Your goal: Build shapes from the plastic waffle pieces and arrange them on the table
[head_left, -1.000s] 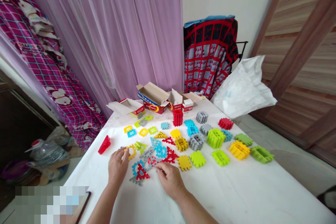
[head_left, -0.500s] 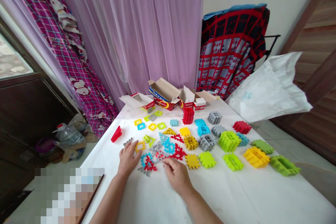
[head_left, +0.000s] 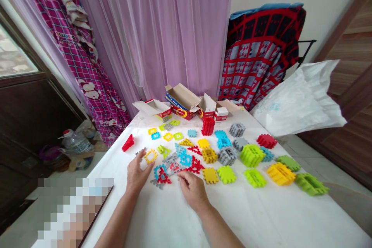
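Note:
My left hand (head_left: 137,172) rests at the left of the loose plastic pieces, thumb and fingers spread apart. A yellow square frame piece (head_left: 150,156) lies just beyond the gap between its thumb and index finger. Partly behind the fingertips is a small grey piece. My right hand (head_left: 194,190) is curled at the near edge of the pile; whether anything is inside its fingers is hidden. Between the hands lie a red triangular piece (head_left: 164,176), a blue toothed piece and grey pieces. A red triangle piece (head_left: 196,165) sits just past the right hand.
Several built blocks stand to the right, among them a lime block (head_left: 252,155), a grey block (head_left: 227,155) and a yellow block (head_left: 280,174). Opened cardboard boxes (head_left: 183,102) line the far edge. A red piece (head_left: 128,143) lies far left; a white sack (head_left: 296,99) is beyond the right edge.
My left hand has drawn slightly left, its index finger leaving the yellow frame piece and spreading from the thumb. My right hand stays curled in about the same place. The view has shifted slightly.

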`<move>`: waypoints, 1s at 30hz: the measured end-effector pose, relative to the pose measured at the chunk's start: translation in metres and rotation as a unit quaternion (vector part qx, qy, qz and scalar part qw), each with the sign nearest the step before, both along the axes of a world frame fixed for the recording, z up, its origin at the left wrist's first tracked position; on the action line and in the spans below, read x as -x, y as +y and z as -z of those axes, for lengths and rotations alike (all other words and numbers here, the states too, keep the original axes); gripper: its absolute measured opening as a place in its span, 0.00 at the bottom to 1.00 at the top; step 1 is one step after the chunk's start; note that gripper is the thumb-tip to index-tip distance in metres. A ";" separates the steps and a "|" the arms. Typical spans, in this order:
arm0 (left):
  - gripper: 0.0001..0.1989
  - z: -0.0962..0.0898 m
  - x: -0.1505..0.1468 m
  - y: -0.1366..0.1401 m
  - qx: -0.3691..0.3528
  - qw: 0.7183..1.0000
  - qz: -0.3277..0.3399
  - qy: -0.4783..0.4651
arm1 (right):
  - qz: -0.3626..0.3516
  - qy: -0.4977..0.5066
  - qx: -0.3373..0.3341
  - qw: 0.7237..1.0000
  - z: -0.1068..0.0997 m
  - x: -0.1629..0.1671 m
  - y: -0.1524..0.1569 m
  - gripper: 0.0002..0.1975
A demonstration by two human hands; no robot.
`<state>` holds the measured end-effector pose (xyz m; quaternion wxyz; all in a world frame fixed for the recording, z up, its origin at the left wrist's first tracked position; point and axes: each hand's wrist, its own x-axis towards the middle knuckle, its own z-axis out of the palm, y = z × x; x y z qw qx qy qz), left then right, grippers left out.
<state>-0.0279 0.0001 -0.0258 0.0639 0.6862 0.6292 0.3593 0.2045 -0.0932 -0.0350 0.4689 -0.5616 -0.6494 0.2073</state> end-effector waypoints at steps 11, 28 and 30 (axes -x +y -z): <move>0.36 -0.003 -0.050 -0.048 -0.054 0.991 0.107 -0.067 | 0.001 0.140 0.027 0.990 -0.008 -0.001 0.004 0.20; 0.19 -0.010 -0.074 -0.064 0.036 0.955 0.120 -0.268 | 0.044 0.261 0.010 0.964 0.005 -0.004 0.016 0.16; 0.21 -0.010 -0.076 -0.065 0.066 0.946 0.112 -0.297 | 0.040 0.238 -0.005 0.970 0.002 -0.006 0.015 0.15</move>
